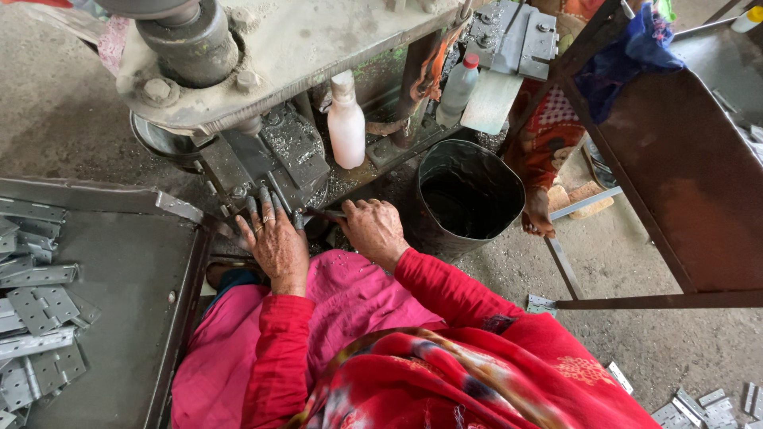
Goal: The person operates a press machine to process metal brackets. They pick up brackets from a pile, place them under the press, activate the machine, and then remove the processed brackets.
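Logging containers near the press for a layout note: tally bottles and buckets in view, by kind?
White plastic bottle beside the press: 1
Clear bottle with red cap: 1
Yellow-capped bottle, top right corner, partly cut off: 1
Black bucket next to the right hand: 1
Total: 4

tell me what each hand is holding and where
Right hand grips a thin metal rod at its near end. Left hand lies flat on the press bed; whether it holds anything cannot be told.
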